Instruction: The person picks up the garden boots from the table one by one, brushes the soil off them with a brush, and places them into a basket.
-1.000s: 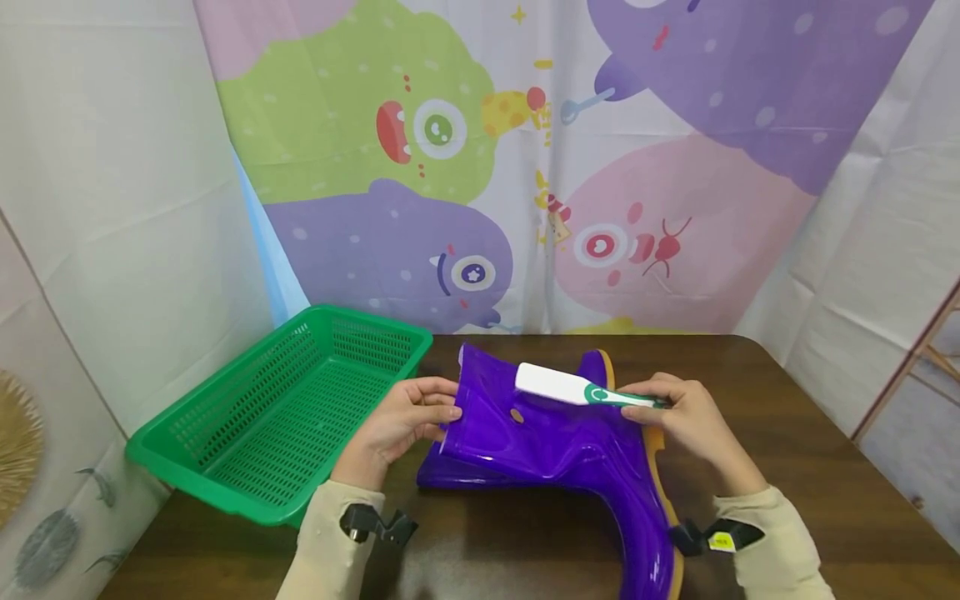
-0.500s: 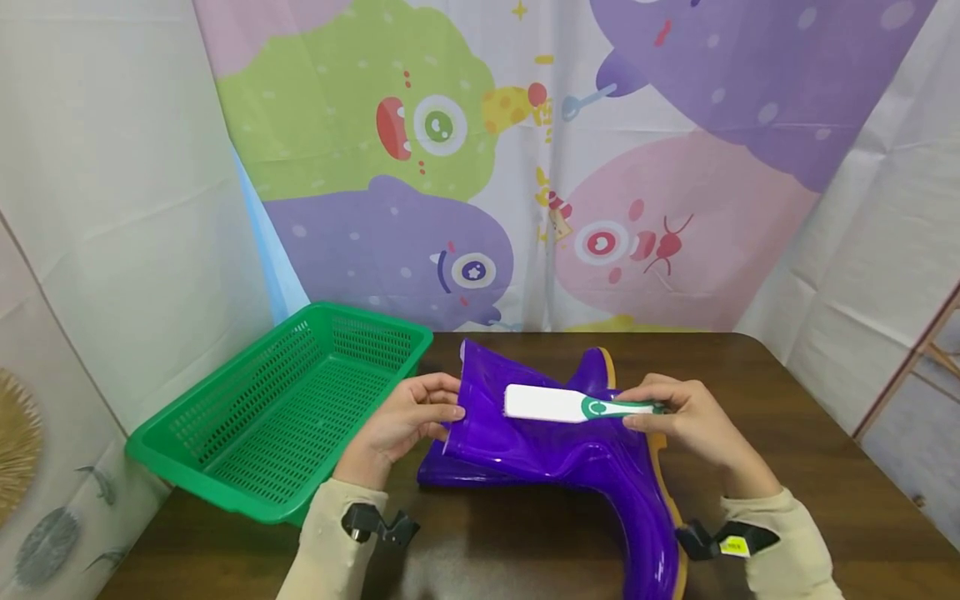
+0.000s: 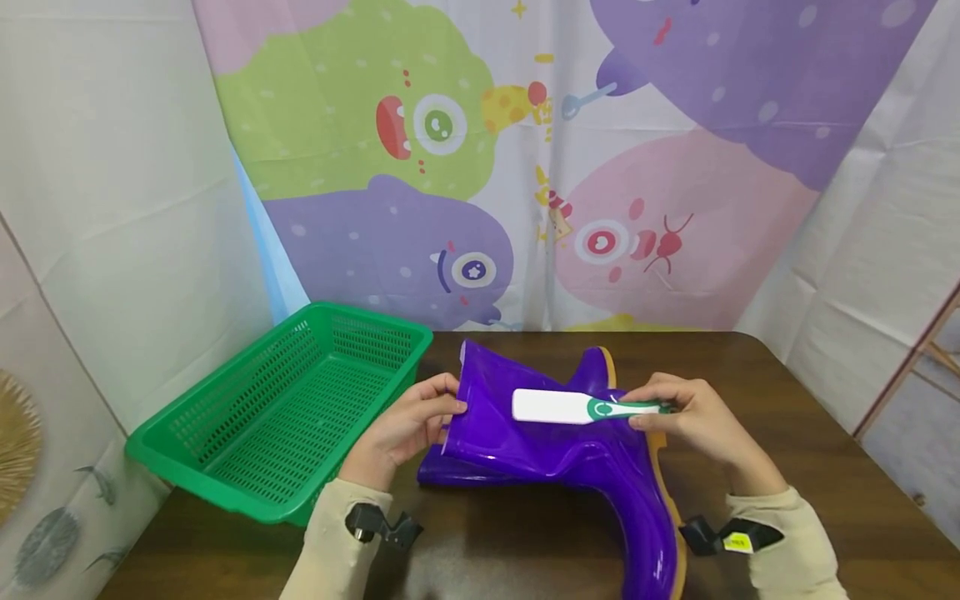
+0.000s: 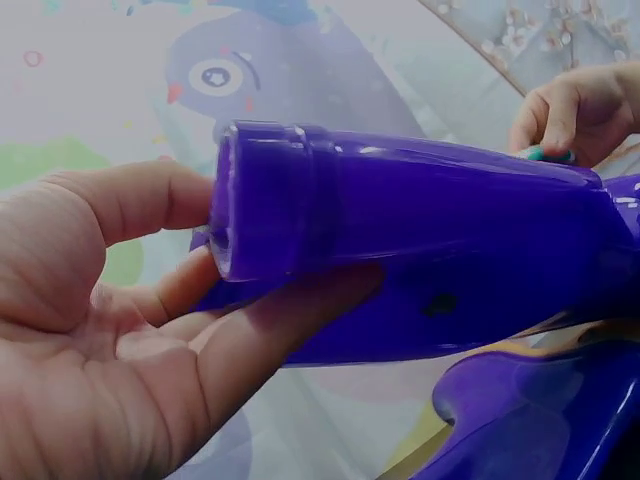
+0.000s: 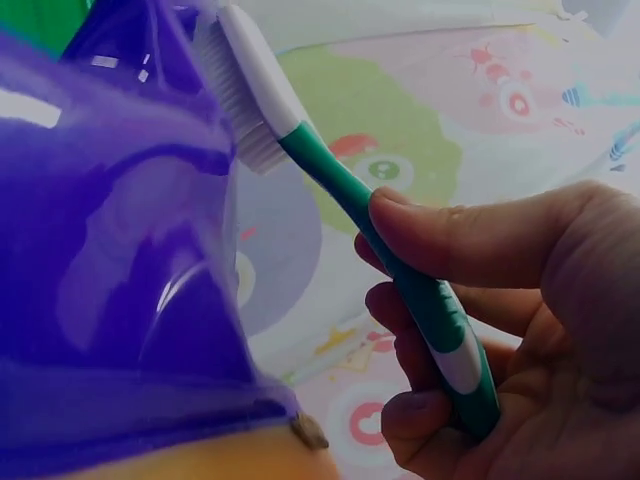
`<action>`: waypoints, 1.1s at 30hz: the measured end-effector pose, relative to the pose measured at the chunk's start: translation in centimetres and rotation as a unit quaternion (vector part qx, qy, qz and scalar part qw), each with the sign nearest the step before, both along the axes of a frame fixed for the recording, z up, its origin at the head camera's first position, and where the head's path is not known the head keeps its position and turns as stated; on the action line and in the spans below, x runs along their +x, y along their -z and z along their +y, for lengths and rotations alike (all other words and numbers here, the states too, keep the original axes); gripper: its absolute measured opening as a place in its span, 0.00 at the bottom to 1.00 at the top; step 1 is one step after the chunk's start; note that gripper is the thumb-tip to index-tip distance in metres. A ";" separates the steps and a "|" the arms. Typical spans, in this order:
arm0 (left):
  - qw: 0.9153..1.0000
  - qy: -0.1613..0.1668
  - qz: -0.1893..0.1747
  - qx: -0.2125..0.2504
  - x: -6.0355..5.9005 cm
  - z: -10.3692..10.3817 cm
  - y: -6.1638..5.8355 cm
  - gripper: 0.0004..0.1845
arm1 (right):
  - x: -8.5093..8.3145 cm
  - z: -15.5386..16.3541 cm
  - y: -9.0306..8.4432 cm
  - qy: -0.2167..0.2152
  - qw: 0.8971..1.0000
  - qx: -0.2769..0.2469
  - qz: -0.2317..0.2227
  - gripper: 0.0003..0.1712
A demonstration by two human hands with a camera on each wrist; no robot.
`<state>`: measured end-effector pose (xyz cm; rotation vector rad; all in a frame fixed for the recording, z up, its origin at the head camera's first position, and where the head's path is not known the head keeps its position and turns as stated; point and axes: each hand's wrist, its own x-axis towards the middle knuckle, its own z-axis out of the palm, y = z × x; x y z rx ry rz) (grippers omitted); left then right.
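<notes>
In the head view my left hand (image 3: 408, 421) pinches the open top of a purple rain boot (image 3: 540, 458), thumb on one side and fingers at the rim. The boot lies on its side with its yellow sole to the right. My right hand (image 3: 686, 417) grips the green and white handle of a scrub brush (image 3: 551, 407), its white back up. In the right wrist view the brush's bristles (image 5: 245, 115) meet the boot's shaft. A dark spot (image 4: 438, 303) marks the shaft in the left wrist view; a brown lump (image 5: 308, 432) sits near the sole edge.
A second purple boot (image 3: 592, 371) lies behind and partly beneath the first one. To the left stands a green perforated plastic basket (image 3: 300, 425) on the brown wooden table (image 3: 510, 542). A cartoon-printed curtain (image 3: 420, 242) hangs behind the table.
The brush has come down toward me onto the boot's shaft, slid left, then slightly back right. It now covers a brown spot seen earlier. The left hand keeps its hold at the rim.
</notes>
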<state>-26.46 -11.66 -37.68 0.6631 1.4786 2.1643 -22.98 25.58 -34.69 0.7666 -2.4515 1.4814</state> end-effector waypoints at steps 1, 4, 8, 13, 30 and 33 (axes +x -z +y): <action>1.000 0.001 0.003 0.001 0.0 0.0 0.1 0.10 | 0.0 0.1 0.1 0.004 1.000 0.004 0.000 0.12; 1.000 0.002 0.011 0.012 -0.1 0.2 0.3 0.12 | -0.1 0.4 0.2 0.021 1.000 0.014 -0.006 0.11; 0.999 0.005 -0.002 0.050 -0.1 0.8 0.7 0.15 | -0.1 1.2 0.2 0.048 0.998 0.034 -0.001 0.11; 0.995 0.012 -0.006 0.100 0.1 1.6 0.9 0.16 | 0.0 1.8 -0.2 0.076 0.995 0.052 0.025 0.11; 0.996 -0.002 -0.008 0.094 0.6 1.7 0.2 0.18 | 0.4 1.8 -0.6 0.020 1.000 0.017 0.002 0.11; 0.997 -0.006 0.001 0.072 0.5 1.2 0.1 0.17 | 0.3 2.3 -0.5 0.042 0.998 0.042 -0.006 0.12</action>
